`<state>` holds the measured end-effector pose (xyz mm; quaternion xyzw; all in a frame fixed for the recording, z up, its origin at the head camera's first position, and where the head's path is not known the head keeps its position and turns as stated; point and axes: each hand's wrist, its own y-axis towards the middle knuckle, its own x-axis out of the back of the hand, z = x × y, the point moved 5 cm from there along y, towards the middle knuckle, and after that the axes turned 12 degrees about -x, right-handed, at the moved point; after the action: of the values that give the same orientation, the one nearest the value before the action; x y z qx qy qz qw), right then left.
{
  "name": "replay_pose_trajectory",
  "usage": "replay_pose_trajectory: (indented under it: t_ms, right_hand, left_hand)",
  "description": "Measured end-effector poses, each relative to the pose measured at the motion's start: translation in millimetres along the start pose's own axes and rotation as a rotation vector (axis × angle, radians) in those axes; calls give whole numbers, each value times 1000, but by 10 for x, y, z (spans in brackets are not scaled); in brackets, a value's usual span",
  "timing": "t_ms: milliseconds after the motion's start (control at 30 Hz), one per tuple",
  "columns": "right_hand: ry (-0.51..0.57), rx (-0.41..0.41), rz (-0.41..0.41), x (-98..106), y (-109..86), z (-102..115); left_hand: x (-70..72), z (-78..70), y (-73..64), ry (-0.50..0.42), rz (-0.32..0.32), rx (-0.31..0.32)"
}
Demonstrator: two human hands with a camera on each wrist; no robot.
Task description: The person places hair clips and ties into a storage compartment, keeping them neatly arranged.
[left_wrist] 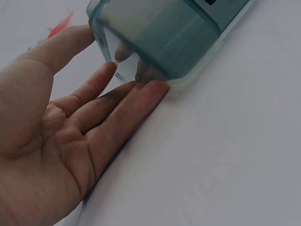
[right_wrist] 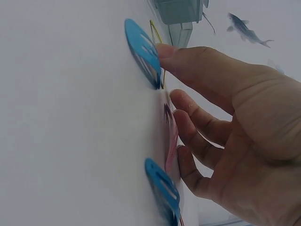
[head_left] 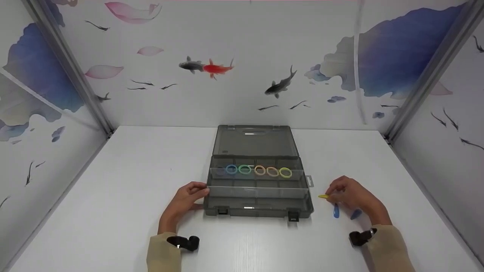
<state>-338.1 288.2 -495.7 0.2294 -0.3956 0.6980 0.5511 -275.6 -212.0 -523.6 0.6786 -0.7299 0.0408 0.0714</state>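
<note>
A translucent grey compartment box (head_left: 261, 192) lies with its lid (head_left: 255, 141) folded back. My left hand (head_left: 186, 198) rests against its left side; in the left wrist view, fairly straight fingers (left_wrist: 127, 106) touch the wall near the table, with the thumb at the rim. To the right of the box, my right hand (head_left: 349, 194) pinches a yellow hair clip (head_left: 323, 196) between thumb and forefinger, the forefinger being hidden in the right wrist view. A blue snap hair clip (right_wrist: 142, 44) lies by that thumb, a pink clip (right_wrist: 171, 136) under the other fingers, another blue clip (right_wrist: 162, 186) nearer the wrist.
Several coloured rings, among them a green ring (head_left: 244, 169) and a yellow ring (head_left: 285, 172), sit in a row in the box's back section. Clear dividers (head_left: 261, 192) run across the box. Printed panels with a metal post (head_left: 419, 64) enclose the white table (head_left: 124, 181).
</note>
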Motion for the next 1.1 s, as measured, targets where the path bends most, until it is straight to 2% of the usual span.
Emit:
replay_pose_trajectory:
  t_ms: [1100]
  right_hand:
    - [-8,-3,-2,-10,3,10]
  left_hand:
    - [15,31,20,16,-13,-5]
